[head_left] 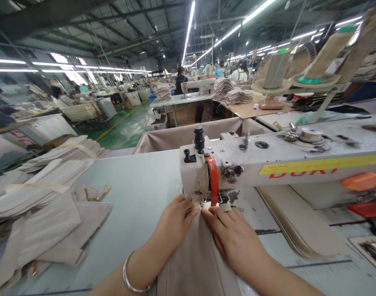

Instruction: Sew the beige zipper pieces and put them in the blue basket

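A long beige fabric piece (197,263) runs from the front edge of the table up to the needle area of a white sewing machine (286,152). My left hand (178,216) pinches the fabric's left side just in front of the presser foot, thumb and fingers together. On the right side, my right hand (234,230) presses the cloth with bent fingers close to the needle. An orange-red guard (213,181) stands over the sewing point. The needle tip and the fabric under the fingers are hidden.
Stacked beige fabric pieces (36,185) and loose sewn pieces (55,234) lie at left. Beneath the machine arm sits a pile of rounded panels (301,222). Thread cones (275,70) stand at back right. A fabric-lined bin (169,137) is behind the table; people work farther back.
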`<state>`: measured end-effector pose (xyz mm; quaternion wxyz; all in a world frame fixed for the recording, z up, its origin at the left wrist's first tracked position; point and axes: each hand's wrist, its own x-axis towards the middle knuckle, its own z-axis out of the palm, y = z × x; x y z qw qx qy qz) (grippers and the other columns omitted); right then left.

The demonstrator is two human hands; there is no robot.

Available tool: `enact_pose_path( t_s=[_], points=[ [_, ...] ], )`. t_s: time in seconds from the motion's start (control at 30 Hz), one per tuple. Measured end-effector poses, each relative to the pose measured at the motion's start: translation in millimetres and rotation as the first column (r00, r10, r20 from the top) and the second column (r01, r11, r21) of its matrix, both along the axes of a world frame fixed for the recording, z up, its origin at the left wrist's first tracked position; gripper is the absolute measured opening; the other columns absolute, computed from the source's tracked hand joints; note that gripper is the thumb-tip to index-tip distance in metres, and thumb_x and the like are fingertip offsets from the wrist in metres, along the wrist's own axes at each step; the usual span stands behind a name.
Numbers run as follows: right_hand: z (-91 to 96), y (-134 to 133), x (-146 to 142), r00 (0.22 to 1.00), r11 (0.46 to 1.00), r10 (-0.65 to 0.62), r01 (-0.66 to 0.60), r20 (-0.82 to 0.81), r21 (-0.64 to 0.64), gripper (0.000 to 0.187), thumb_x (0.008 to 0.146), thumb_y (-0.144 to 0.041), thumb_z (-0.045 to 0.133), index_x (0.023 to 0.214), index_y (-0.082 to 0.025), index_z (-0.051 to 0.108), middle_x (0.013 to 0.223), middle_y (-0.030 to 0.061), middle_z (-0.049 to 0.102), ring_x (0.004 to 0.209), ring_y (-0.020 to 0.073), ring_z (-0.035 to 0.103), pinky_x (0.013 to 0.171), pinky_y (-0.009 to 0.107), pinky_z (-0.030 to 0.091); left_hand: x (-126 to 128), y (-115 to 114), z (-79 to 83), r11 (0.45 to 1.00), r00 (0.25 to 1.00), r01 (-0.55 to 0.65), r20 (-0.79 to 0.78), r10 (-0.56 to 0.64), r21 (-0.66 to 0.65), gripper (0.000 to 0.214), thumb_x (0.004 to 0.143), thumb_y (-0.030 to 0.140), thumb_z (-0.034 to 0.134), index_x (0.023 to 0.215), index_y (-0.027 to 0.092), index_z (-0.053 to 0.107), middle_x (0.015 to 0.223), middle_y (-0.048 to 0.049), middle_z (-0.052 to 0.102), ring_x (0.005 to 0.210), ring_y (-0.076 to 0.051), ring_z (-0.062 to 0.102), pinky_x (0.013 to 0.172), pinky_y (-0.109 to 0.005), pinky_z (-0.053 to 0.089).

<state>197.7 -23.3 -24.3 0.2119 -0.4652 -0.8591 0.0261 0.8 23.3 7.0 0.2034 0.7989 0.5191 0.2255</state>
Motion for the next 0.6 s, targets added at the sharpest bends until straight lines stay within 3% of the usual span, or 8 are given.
enact_pose_path(
  t_s=[0.27,0.6],
  points=[
    [-1.5,0,0,1.0,1.0,-0.015,0.014,0.024,0.015,0.048,0.095,-0.014,0.046,0.143,-0.017,0.043,0.127,0.0112,0.055,0.103,0.0274,0.05,0.086,0.045,0.041,0,6,-3.2,0.999,0.989,0.035,0.142,-0.032,-0.023,0.01,0.087,0.017,0.063,0.088,0.022,0.072,0.091,-0.0022,0.07,0.086,-0.018,0.065,0.078,-0.028,0.048],
    [-4.3,2,1,1.0,0.999,-0.021,0.021,0.011,0.04,0.05,0.092,-0.012,0.048,0.143,-0.012,0.043,0.132,0.0134,0.051,0.118,0.0313,0.045,0.097,0.049,0.04,8,12,2.2,0.997,0.996,0.034,0.089,-0.028,-0.069,0.013,0.086,0.018,0.06,0.081,0.019,0.072,0.091,-0.0051,0.074,0.088,-0.023,0.068,0.076,-0.03,0.05]
  ],
)
